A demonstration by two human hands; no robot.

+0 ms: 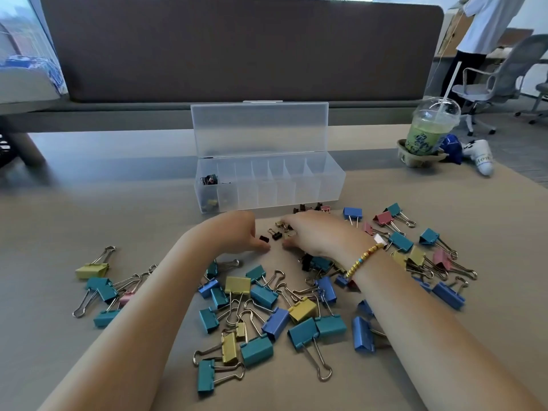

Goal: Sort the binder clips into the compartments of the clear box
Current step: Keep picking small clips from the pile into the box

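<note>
The clear box (311, 185) stands open at the table's middle, its lid upright. Its two leftmost compartments hold a few small clips (209, 180); the other compartments look bare. Just in front of the box, my left hand (234, 232) curls its thumb and fingertips around a small black clip (264, 239) on the table. My right hand (314, 232), a beaded bracelet on its wrist, faces it with fingers curled over a small gold clip (286, 231). Another small black clip (276, 234) lies between the hands. Several large blue, teal, yellow and pink clips (267, 318) are scattered under and around my forearms.
More small dark clips (305, 207) lie against the box's front wall. An iced green drink (427, 134) in a cardboard holder stands at the back right, next to a white game controller (482, 157). A brown partition runs behind the table. A person stands by an office chair, far right.
</note>
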